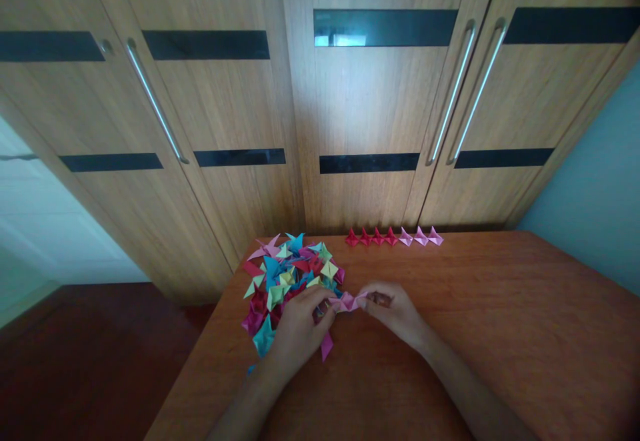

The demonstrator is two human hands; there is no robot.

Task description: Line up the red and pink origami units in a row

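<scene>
A pink folded paper piece (349,301) is pinched between both my hands just above the wooden table (500,334). My left hand (299,329) grips its left end, fingers closed, and rests at the edge of a pile of folded paper pieces (287,274) in pink, blue, green, yellow and red. My right hand (393,307) holds the right end, fingers curled. A row of joined folded pieces (393,236), red on the left and pink on the right, lies at the table's far edge.
Wooden wardrobe doors (370,107) with long metal handles and dark strips stand right behind the table. A dark red floor (90,354) lies to the left, below the table's left edge. A pale blue wall (595,194) is at the right.
</scene>
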